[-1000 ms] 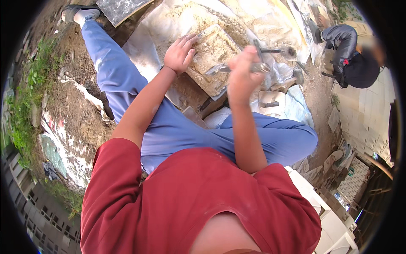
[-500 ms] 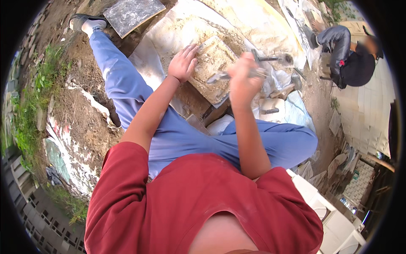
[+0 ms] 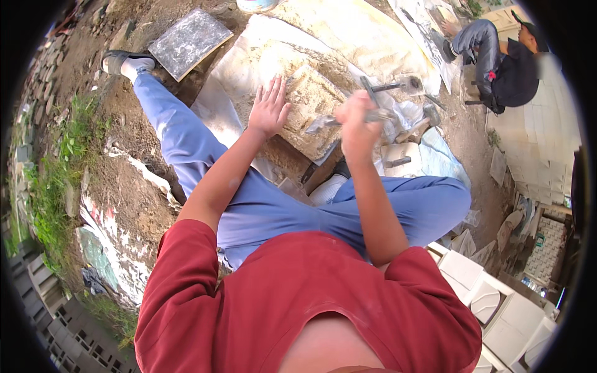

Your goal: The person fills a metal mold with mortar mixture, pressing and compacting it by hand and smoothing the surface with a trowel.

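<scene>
My left hand (image 3: 268, 112) lies palm down with its fingers apart, by the left edge of a rectangular slab (image 3: 311, 110) covered in pale, sandy dust. Over the slab's right side, my right hand (image 3: 360, 124) is closed around a flat-bladed hand tool (image 3: 320, 124). Its thin grey end points left across the slab and its other end sticks out to the right of my fist; motion blurs it, so the exact kind is unclear. Just past that fist is a dark T-shaped tool (image 3: 388, 87), like a hammer.
Dusty white sheeting (image 3: 261, 37) spreads beneath and beyond the slab. A dark square board (image 3: 189, 43) lies near my left foot. To the right are a dark-handled tool (image 3: 398, 162) and a mallet-like tool (image 3: 430, 114). Another person (image 3: 507, 71) sits at the far right.
My view has shifted slightly. My right hand and its tool sit a little lower in view, and the left hand's fingers are more spread. Both the grip and the slab stay as they were.
</scene>
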### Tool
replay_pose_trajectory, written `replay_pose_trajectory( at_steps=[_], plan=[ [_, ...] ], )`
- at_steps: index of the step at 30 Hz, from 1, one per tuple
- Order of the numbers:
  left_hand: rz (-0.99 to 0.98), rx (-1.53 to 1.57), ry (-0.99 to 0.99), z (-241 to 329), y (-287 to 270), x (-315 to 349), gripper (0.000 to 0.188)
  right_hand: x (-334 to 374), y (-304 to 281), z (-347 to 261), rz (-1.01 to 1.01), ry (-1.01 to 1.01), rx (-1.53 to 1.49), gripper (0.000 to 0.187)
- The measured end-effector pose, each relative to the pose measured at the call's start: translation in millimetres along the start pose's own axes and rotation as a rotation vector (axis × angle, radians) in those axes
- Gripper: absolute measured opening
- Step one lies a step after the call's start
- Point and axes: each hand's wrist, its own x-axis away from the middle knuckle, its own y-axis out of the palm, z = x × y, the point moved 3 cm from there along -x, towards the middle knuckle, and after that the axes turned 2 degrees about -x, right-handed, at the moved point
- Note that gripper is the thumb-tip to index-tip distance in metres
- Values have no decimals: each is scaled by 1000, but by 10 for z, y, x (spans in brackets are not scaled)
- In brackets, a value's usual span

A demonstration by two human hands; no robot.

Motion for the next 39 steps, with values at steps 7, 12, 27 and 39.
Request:
replay_pose_trajectory(
  at_steps=[7,12,27,39],
  plan=[
    [42,64,95,423,-30,-55,74,-347,-409,-513,257,28,-83,48],
    [-247,-144,254,542,129,-428,60,-678,-948,-694,366,49,55,49],
    [-540,-285,172,1298,456,-543,67,-662,-2225,418,408,264,968,75],
    [-187,-203,22,389,473,-783,67,-479,-2332,1676,-101,709,1235,77]
  ],
)
